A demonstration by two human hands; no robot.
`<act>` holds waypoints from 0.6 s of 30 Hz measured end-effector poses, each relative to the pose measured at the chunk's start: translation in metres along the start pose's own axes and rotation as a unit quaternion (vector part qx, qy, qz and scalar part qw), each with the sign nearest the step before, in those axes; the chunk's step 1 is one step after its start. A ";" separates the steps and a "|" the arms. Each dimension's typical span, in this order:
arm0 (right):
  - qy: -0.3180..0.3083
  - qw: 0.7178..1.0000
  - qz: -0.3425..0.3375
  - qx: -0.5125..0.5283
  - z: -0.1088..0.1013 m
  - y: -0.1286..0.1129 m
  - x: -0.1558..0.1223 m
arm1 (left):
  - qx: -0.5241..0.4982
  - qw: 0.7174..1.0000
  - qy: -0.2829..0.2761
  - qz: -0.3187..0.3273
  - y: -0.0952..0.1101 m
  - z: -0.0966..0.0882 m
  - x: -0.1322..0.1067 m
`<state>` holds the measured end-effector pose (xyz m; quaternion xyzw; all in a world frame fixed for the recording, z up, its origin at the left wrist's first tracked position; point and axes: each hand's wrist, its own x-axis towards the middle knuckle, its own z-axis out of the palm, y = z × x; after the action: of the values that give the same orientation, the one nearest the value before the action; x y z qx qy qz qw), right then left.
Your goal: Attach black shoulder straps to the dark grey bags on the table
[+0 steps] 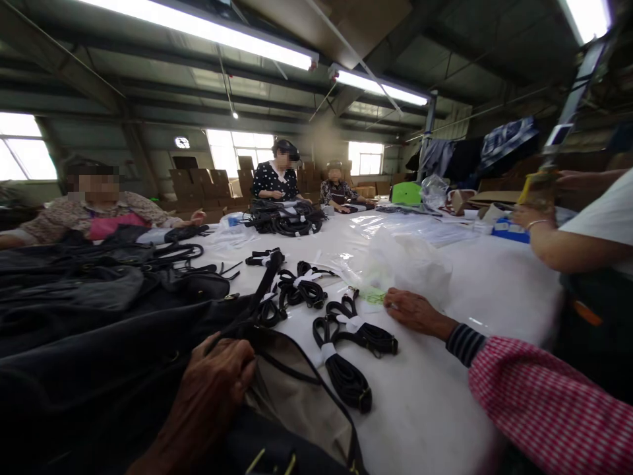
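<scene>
My left hand (pixel 217 382) is closed on the rim of a black bag (pixel 123 369) with a beige lining (pixel 297 396), held open near me. My right hand (pixel 413 310), in a striped cuff and red checked sleeve, lies on the white table (pixel 435 409) with its fingers bent at the edge of a clear plastic bag (pixel 400 264) and a green tag (pixel 373 295). Several bundled black straps (pixel 346 349) wrapped in white paper lie between my hands.
A pile of black bags (pixel 89 284) fills the left of the table. Another heap of straps (pixel 287 218) sits at the far end. Three people sit around the far side; another person's arm (pixel 558 244) reaches in at the right. Cardboard boxes stand behind.
</scene>
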<state>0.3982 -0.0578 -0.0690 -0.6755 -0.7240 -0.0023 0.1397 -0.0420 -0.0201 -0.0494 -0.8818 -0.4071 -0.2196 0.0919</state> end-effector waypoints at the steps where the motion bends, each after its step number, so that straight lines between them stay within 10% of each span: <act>1: 0.004 1.000 0.004 -0.005 0.002 -0.001 0.003 | -0.023 0.999 -0.023 -0.034 -0.003 0.000 0.001; 18: 0.073 0.995 0.065 -0.034 0.019 -0.021 0.039 | -0.039 0.996 -0.052 -0.056 0.009 -0.005 0.003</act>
<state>0.3717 -0.0183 -0.0750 -0.7234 -0.6661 -0.0669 0.1688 -0.0353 -0.0254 -0.0437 -0.8708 -0.4511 -0.1941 0.0235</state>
